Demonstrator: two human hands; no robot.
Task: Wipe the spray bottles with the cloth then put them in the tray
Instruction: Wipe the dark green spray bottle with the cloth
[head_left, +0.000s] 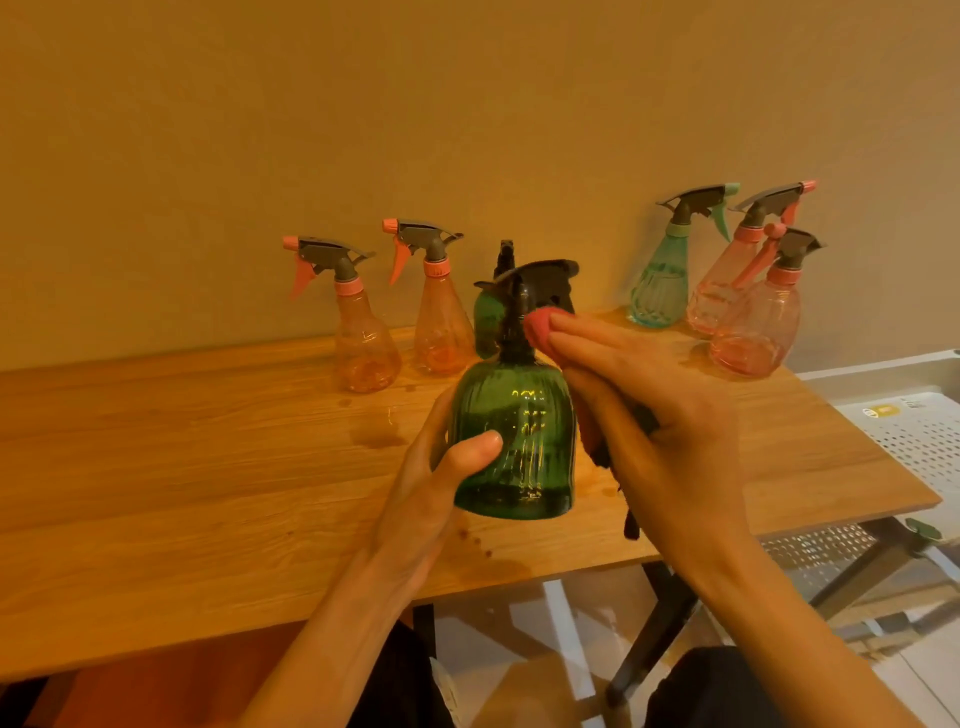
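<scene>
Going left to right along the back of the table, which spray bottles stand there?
Orange bottle → second orange bottle → dark green bottle, partly hidden behind the held green bottle → teal bottle → two pink bottles at the right end, overlapping.

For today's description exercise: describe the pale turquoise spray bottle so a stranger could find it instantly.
Start at the wooden table and look to its far right corner, by the wall. Three bottles cluster there; the turquoise bottle stands leftmost. Its two pink neighbours differ in colour.
</scene>
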